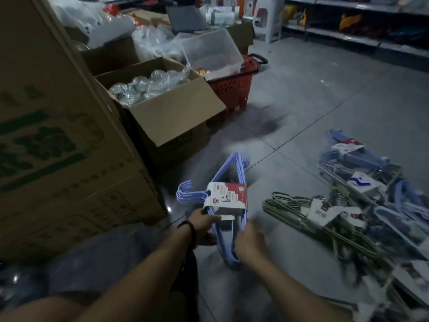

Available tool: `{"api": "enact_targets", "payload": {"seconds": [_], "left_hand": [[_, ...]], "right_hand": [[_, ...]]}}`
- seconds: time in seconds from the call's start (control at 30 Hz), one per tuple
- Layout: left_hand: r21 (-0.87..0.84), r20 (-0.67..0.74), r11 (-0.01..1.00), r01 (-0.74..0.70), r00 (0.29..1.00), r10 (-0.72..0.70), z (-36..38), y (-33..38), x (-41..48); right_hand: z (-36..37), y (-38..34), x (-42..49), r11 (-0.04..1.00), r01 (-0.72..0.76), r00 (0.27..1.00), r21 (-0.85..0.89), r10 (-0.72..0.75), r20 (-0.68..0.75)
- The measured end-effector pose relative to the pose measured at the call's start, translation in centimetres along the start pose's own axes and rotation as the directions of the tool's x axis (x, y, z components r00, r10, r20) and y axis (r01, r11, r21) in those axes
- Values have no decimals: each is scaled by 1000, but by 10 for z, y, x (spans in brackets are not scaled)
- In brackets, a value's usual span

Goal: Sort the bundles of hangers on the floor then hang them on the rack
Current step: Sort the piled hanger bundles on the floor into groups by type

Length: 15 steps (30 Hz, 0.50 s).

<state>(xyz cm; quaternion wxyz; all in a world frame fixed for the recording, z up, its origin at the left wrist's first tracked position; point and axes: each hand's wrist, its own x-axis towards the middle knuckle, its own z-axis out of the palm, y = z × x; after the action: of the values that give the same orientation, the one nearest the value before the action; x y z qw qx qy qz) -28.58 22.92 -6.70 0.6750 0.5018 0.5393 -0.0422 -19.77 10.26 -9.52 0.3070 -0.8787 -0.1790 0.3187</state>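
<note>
A bundle of light blue hangers (pixel 228 182) with a red and white paper label stands tilted just above the floor in front of me. My left hand (pixel 204 223) grips it by the label end, fingers curled round the bars. My right hand (pixel 249 242) grips the lower blue bars of the same bundle. To the right, a green hanger bundle (pixel 292 210) lies flat on the tiles, and beyond it a heap of blue and mixed labelled bundles (pixel 362 168). No rack is in view.
Tall cardboard boxes (pixel 58 140) stand at my left. An open box (pixel 162 105) holds wrapped items. Behind it sits a red basket (pixel 234 89) with a clear tub (pixel 209 52). A white stool (pixel 267 17) and shelves (pixel 348 36) stand far off.
</note>
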Motion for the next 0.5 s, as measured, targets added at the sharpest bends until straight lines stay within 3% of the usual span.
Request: {"api": "enact_targets", "payload": {"seconds": [0.3, 0.43, 0.5], "left_hand": [[-221, -80, 975, -23, 997, 5, 0, -36, 90], [-225, -134, 954, -197, 976, 170, -8, -30, 102], [-254, -167, 921, -297, 951, 260, -14, -26, 103]], "right_hand": [[63, 46, 65, 998, -47, 998, 30, 46, 39], [46, 36, 76, 981, 126, 984, 147, -142, 104], [22, 9, 81, 945, -3, 983, 328, -57, 172]]}}
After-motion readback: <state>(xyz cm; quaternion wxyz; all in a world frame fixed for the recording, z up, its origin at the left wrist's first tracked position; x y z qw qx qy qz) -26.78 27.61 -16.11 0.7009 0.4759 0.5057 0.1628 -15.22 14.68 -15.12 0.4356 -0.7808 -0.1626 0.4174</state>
